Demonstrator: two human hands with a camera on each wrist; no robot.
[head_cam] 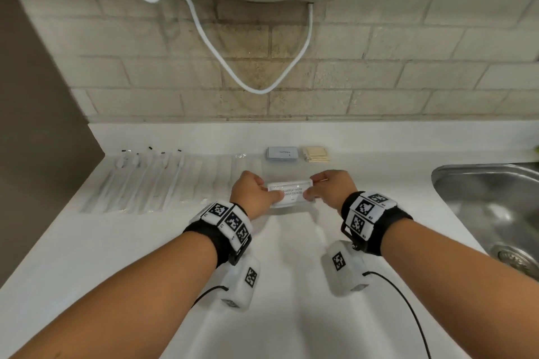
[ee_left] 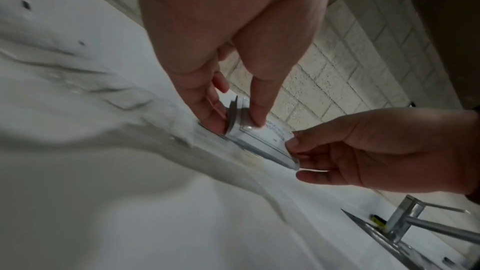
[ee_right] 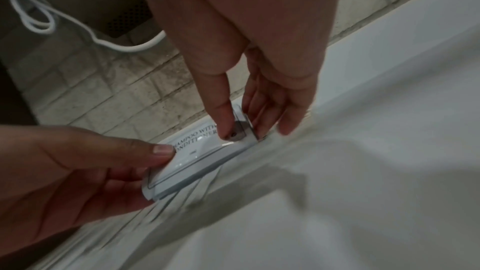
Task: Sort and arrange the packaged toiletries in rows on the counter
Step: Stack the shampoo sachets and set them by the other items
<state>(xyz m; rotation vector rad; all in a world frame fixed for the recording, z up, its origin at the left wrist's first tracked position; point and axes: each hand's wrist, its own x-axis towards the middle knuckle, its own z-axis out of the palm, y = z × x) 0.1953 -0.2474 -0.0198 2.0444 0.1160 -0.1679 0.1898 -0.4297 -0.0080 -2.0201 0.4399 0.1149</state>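
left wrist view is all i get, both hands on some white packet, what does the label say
Observer: The right wrist view reads "shampoo with conditioner" on the sachet.
Operator: anything already laid out behind it
Observer: Head view shows a grey-blue packet and cream packets near the wall.
Operator: and to the left
Observer: A row of clear-wrapped toothbrushes lies on the counter; the left hand and right hand pinch the sachet's ends.

The left hand (head_cam: pixel 254 195) and right hand (head_cam: pixel 329 187) covered both ends of the shampoo sachet (head_cam: pixel 291 195), hiding part of its print. Clear-wrapped packets (head_cam: pixel 151 183) along the counter's (head_cam: pixel 116 256) left edge were too pale to identify. The sink (head_cam: pixel 493 213) ran off the frame's right edge.
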